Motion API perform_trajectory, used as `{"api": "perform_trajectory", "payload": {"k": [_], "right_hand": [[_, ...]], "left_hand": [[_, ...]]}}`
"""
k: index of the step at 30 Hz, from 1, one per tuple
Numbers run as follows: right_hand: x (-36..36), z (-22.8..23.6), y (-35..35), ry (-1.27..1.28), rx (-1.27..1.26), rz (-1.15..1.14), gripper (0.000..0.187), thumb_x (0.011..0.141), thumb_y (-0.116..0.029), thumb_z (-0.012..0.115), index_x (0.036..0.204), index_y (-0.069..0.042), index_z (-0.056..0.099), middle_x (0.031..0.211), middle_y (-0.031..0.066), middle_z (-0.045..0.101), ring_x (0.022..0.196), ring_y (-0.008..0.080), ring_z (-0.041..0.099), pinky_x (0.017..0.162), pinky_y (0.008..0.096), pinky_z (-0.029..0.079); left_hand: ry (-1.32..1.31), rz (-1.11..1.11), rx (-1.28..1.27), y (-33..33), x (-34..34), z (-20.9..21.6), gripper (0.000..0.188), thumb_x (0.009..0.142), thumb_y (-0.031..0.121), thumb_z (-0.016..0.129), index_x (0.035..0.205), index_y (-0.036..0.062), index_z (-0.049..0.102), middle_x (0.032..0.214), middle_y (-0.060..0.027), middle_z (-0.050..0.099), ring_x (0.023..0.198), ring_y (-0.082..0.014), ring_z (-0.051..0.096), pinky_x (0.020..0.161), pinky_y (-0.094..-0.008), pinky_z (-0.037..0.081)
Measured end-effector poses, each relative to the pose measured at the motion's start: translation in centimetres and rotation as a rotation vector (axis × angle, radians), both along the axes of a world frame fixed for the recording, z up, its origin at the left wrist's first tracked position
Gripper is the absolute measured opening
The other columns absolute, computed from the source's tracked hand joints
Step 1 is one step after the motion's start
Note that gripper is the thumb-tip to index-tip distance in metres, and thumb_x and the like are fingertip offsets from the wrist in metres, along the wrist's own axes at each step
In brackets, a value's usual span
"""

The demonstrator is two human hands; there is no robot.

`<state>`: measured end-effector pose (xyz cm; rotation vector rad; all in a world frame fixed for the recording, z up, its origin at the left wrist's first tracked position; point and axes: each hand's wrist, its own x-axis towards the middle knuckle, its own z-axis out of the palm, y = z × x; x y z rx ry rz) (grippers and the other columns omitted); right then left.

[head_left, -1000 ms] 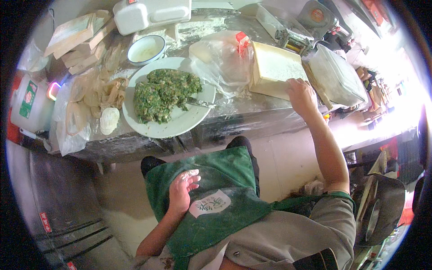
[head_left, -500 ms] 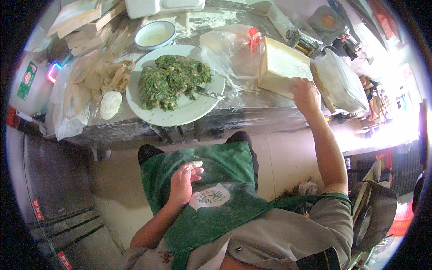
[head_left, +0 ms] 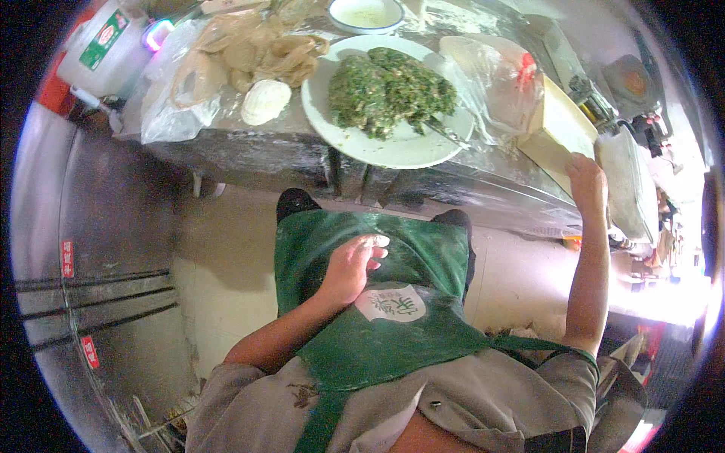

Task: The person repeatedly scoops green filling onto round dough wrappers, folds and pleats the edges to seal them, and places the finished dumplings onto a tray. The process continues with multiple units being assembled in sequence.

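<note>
My right hand [head_left: 587, 183] is closed on the near edge of a pale wooden box [head_left: 545, 143] at the right of the table. My left hand [head_left: 353, 270] hovers in front of the green apron [head_left: 377, 343], fingers loosely bent and a little apart, fingertips white with flour, nothing visible in them. A large white plate [head_left: 321, 113] near the table's front edge bears a mound of chopped green filling [head_left: 389, 90]. A metal utensil [head_left: 448, 134] rests with one end in the filling. To the plate's left lies a white lump of dough [head_left: 266, 103].
Crumpled brown plastic bags [head_left: 253, 57] and a clear bag [head_left: 177, 106] lie at the left. Behind the plate stands a blue-rimmed bowl [head_left: 366, 13]. A clear bag with a red tie [head_left: 487, 83] sits beside the box; a translucent tub [head_left: 628, 185] stands right of it.
The view has swung left, so the table's things appear farther right and higher. My right hand stays at the box's near edge; my left stays before the apron.
</note>
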<state>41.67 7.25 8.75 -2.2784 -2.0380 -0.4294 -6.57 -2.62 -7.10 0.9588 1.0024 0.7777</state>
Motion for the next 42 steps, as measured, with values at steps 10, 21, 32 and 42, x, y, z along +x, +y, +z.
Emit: {"api": "perform_trajectory", "payload": {"k": [10, 21, 32, 42], "right_hand": [[-18.2, -1.0, 0.5, 0.241, 0.079, 0.307, 0.027, 0.086, -0.023, 0.064, 0.109, -0.009, 0.066, 0.109, 0.0136, 0.064, 0.096, 0.0344, 0.064, 0.083, 0.0439, 0.052], [-20.3, -1.5, 2.1, 0.731, -0.242, 0.186, 0.027, 0.086, -0.022, 0.061, 0.102, -0.001, 0.062, 0.070, 0.0145, 0.063, 0.061, 0.0239, 0.063, 0.058, 0.0367, 0.050], [-26.3, -3.6, -4.9, 2.063, -0.123, 0.106, 0.019, 0.090, -0.018, 0.061, 0.102, -0.004, 0.057, 0.067, -0.0038, 0.051, 0.050, 0.0045, 0.040, 0.044, 0.0214, 0.030], [-30.9, -4.6, -3.1, 2.273, -0.186, 0.169, 0.019, 0.093, -0.012, 0.065, 0.108, -0.002, 0.066, 0.084, -0.0015, 0.064, 0.063, 0.0034, 0.050, 0.052, 0.0203, 0.038]], "left_hand": [[0.899, 0.530, 1.152, 13.3, -10.5, 8.0, 0.025, 0.084, 0.005, 0.065, 0.108, 0.0002, 0.064, 0.109, -0.0155, 0.065, 0.096, -0.0305, 0.065, 0.085, -0.0383, 0.052], [1.358, 0.132, 1.056, 22.3, -13.3, 11.8, 0.026, 0.077, 0.023, 0.073, 0.094, 0.0037, 0.071, 0.102, -0.0139, 0.065, 0.094, -0.0339, 0.064, 0.082, -0.0433, 0.052], [-0.036, 0.561, 0.342, 21.3, -10.9, 15.8, 0.033, 0.091, 0.022, 0.060, 0.109, -0.0055, 0.065, 0.099, -0.0151, 0.071, 0.083, -0.0209, 0.070, 0.070, -0.0327, 0.057], [-0.333, 0.380, 0.199, 6.5, 2.5, 9.7, 0.042, 0.102, 0.028, 0.044, 0.124, -0.0062, 0.051, 0.116, -0.0129, 0.062, 0.104, -0.0207, 0.061, 0.090, -0.0364, 0.049]]}}
